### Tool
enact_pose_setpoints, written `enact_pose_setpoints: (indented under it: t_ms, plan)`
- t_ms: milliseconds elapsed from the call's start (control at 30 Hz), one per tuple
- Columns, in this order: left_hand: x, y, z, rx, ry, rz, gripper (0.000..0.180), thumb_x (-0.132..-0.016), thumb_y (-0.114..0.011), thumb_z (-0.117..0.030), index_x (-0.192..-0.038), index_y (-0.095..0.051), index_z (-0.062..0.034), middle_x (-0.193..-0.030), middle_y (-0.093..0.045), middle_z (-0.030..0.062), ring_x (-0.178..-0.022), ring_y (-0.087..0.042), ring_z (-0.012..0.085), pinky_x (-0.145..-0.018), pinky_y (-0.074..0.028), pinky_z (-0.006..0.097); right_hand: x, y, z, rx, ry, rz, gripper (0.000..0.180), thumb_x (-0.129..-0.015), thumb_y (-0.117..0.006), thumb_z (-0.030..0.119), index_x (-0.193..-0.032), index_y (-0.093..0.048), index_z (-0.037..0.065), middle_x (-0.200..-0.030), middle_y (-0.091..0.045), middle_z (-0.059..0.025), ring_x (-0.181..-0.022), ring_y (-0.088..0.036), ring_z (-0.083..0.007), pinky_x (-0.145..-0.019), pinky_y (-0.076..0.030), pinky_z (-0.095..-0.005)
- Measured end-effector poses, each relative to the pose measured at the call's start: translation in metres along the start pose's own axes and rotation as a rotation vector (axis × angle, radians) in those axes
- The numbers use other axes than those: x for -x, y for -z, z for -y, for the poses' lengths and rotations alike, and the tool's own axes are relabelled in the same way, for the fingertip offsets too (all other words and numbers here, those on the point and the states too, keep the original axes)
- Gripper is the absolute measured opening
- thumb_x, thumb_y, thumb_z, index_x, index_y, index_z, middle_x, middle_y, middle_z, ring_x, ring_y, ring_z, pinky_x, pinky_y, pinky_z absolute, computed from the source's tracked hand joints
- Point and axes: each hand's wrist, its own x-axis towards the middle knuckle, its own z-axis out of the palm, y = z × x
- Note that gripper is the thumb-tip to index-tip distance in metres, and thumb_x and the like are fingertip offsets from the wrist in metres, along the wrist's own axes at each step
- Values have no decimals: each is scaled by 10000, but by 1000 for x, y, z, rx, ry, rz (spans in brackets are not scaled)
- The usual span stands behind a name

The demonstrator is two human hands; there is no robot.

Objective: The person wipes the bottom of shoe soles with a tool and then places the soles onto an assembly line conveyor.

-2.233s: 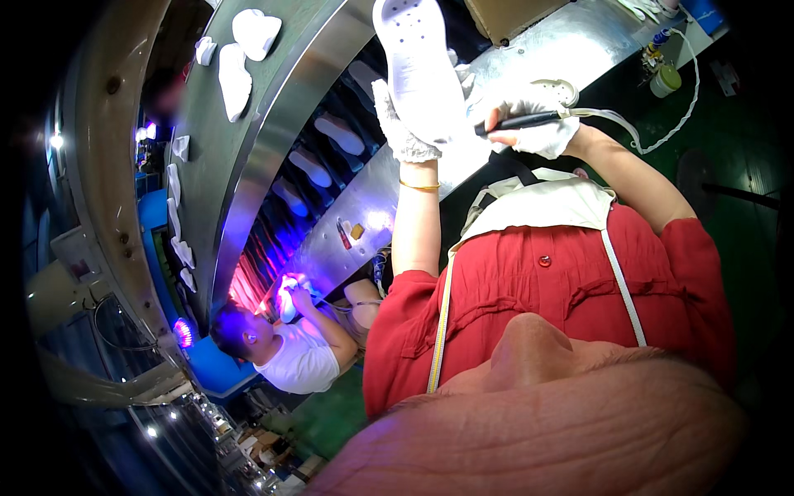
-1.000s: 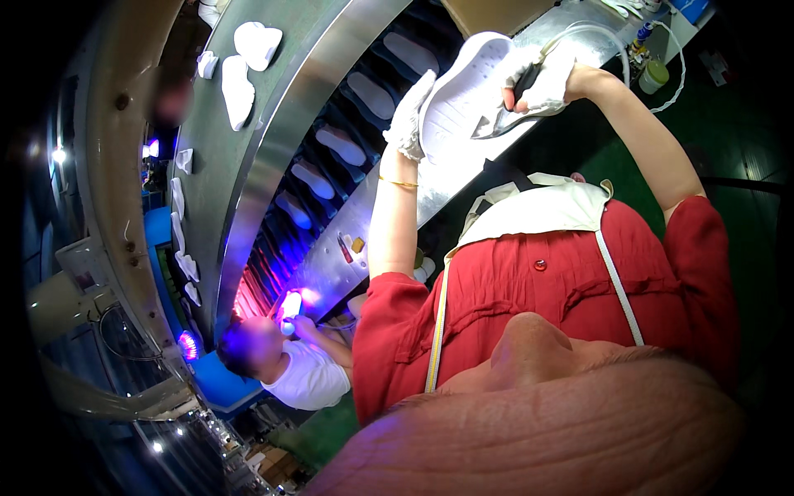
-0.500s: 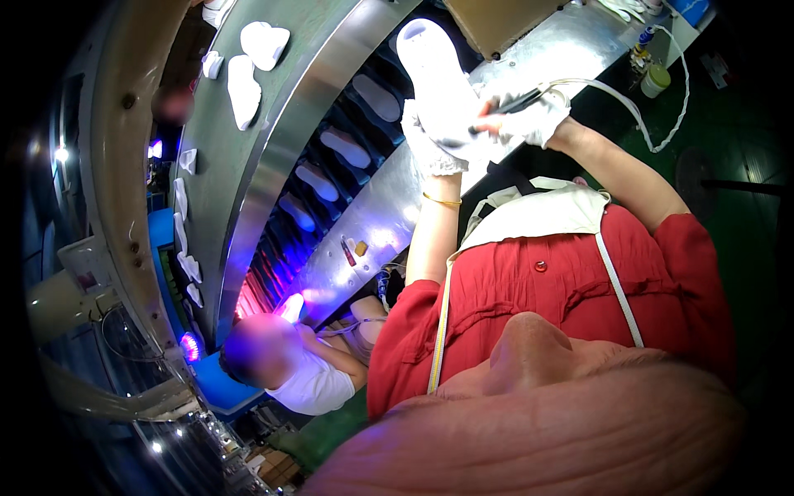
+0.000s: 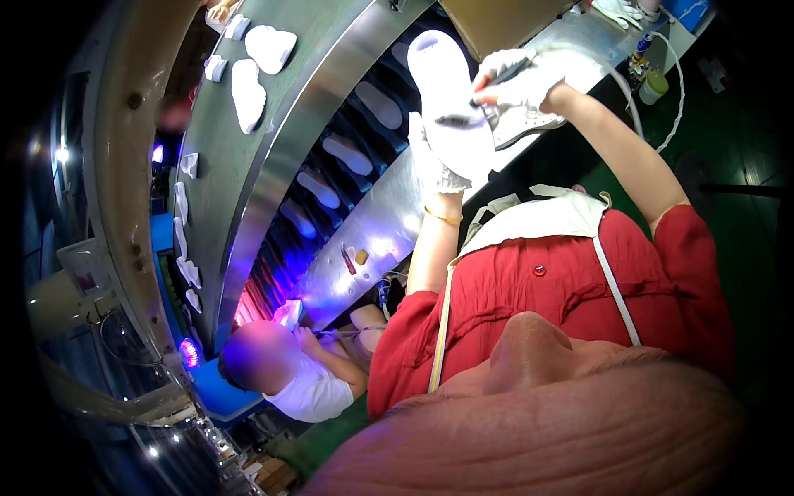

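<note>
A gloved left hand point(image 4: 437, 165) raises a white foam shoe sole point(image 4: 451, 99) above the curved steel conveyor point(image 4: 273, 165).
Its grip wraps the sole's lower end; the gloved right hand point(image 4: 517, 78) pinches a dark brush point(image 4: 475, 103) against it.

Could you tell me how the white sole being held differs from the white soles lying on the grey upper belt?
The held sole stands upright in the gloved left hand, while the right hand puts a dark brush to it; the belt soles lie flat and untouched. The held sole looks larger, being nearer. Both are white.
</note>
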Motion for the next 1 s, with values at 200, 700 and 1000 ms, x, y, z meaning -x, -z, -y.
enact_pose_setpoints:
  t_ms: [200,700,1000]
  plan:
    - [2,-3,7,-9,113,36,587,-887,-443,-468,-1290,-459,-42,-1218,-563,146,-1033,-589,300,-904,-476,398,-25,24,-35,-1,140,-349,138,-802,-697,191,-864,-666,72,-811,-624,-34,-700,-584,-120,-623,-466,-212]
    - [-4,10,-8,-101,127,35,555,-893,-445,-452,-1249,-487,-28,-1168,-587,128,-1000,-597,274,-889,-471,398,0,26,-15,18,485,-231,139,-752,-646,-28,-862,-610,49,-958,-594,-75,-866,-583,-174,-771,-464,-265]
    - [-9,9,-16,-87,-18,97,558,-904,-430,-429,-1296,-447,-33,-1203,-569,129,-1013,-588,271,-916,-456,379,29,11,15,103,521,8,215,-698,-552,-108,-798,-624,68,-932,-599,-106,-826,-579,-248,-737,-461,-306]
